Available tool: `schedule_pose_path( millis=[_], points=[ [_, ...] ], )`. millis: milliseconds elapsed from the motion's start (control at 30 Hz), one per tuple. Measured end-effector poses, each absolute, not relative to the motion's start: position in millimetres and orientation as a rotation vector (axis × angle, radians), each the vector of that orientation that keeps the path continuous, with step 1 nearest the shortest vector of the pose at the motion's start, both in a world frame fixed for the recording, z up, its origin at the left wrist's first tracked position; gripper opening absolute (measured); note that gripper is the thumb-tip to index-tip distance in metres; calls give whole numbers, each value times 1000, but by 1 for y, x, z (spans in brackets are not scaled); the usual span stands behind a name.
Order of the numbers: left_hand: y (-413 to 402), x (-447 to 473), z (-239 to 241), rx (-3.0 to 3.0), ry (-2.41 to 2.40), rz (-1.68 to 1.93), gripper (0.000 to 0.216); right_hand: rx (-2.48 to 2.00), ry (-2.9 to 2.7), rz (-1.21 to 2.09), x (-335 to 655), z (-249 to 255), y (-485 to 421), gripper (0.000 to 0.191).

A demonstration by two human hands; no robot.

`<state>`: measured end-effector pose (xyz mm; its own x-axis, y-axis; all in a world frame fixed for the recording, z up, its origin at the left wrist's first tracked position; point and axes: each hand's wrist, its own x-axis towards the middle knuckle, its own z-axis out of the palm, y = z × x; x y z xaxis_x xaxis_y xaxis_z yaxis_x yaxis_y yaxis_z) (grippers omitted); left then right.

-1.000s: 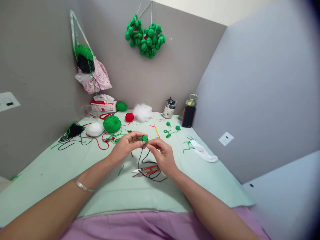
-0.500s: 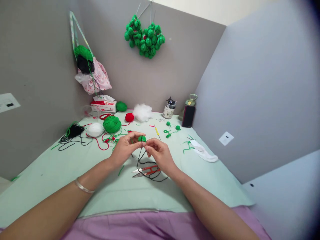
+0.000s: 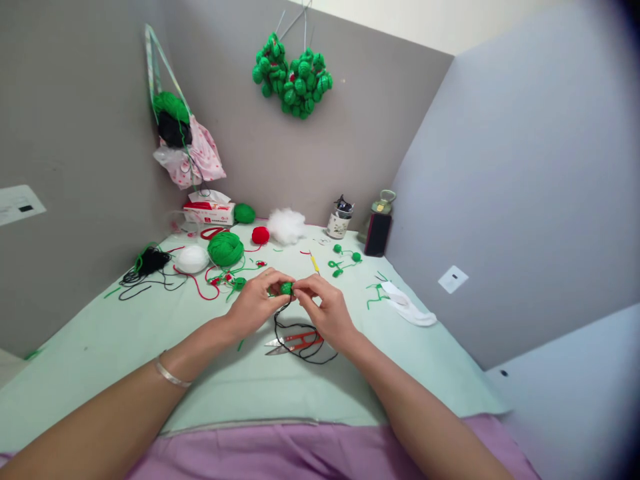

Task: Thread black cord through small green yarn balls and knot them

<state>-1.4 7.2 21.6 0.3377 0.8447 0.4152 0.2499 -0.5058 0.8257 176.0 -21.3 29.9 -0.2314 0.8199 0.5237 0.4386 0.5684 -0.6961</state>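
Note:
Both hands meet over the middle of the green table cloth (image 3: 125, 333). My left hand (image 3: 257, 303) pinches a small green crocheted ball (image 3: 286, 288) between thumb and fingers. My right hand (image 3: 325, 310) has its fingertips closed against the same ball from the right. A black thread (image 3: 300, 347) hangs from the ball and lies in loops on the cloth. Under those loops, just below my hands, lies a pair of red-handled snips (image 3: 293, 341). A silver bangle (image 3: 170, 377) sits on my left wrist.
Behind the hands lie a green yarn ball (image 3: 225, 248), a white ball (image 3: 191, 259), a red ball (image 3: 260, 235), black yarn (image 3: 150, 261), white stuffing (image 3: 286, 225), a tissue box (image 3: 209, 212), a cup (image 3: 339, 223) and a phone (image 3: 377, 233). Green crocheted balls (image 3: 295, 80) hang on the wall.
Both hands have dropped slightly toward the table and closed in on the green ball; the right fingertips now press against it. The black thread hangs shorter.

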Motion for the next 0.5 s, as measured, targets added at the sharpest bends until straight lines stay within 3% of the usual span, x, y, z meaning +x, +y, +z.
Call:
schedule_pose_path(
  millis=[367,500],
  points=[
    [7,0,15,2016,881,1122,22,-907,-1518,651,190,59,-23,9],
    [10,-3,13,2043,904,1085,23,-901,-1414,1084,188,70,-26,20]
  ],
)
